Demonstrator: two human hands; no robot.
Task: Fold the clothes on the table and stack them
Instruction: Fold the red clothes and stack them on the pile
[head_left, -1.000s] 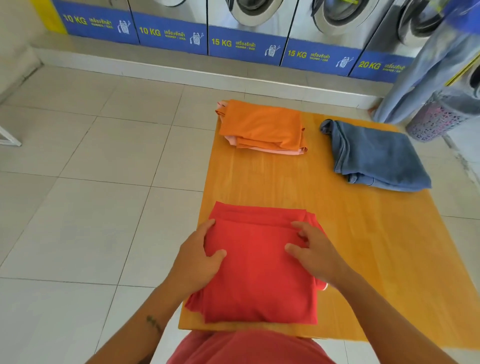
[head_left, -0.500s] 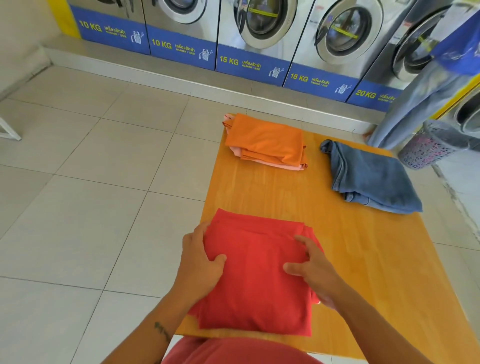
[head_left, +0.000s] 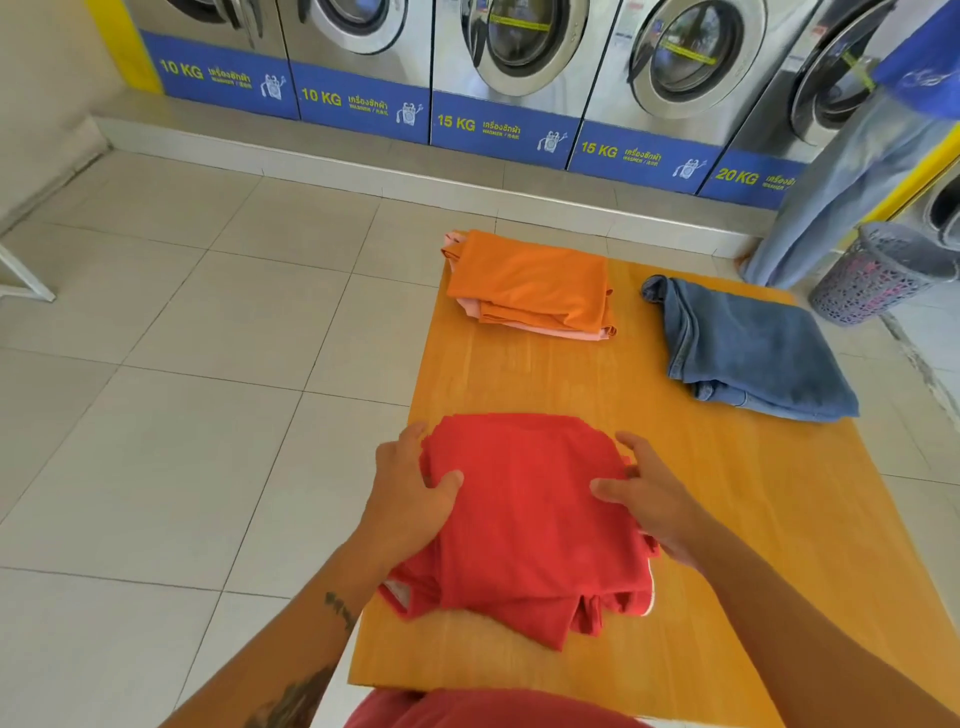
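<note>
A folded red garment (head_left: 530, 519) is held just above the near part of the wooden table (head_left: 753, 519). My left hand (head_left: 410, 493) grips its left edge, thumb on top. My right hand (head_left: 654, 499) grips its right edge, fingers under the fold. The garment's near end sags and loose layers hang down. At the far left of the table lies a folded orange garment (head_left: 530, 280) on top of a pink one (head_left: 550, 330). Folded blue jeans (head_left: 748, 348) lie at the far right.
A row of front-loading washing machines (head_left: 519, 62) lines the far wall behind a low step. A grey mesh laundry basket (head_left: 878, 275) stands on the floor past the table's far right corner, next to hanging denim (head_left: 841, 197). Tiled floor (head_left: 182, 389) lies to the left.
Both hands have closed on the red garment's sides and raised it off the table; its near edge now droops. The view has tilted up toward the machines.
</note>
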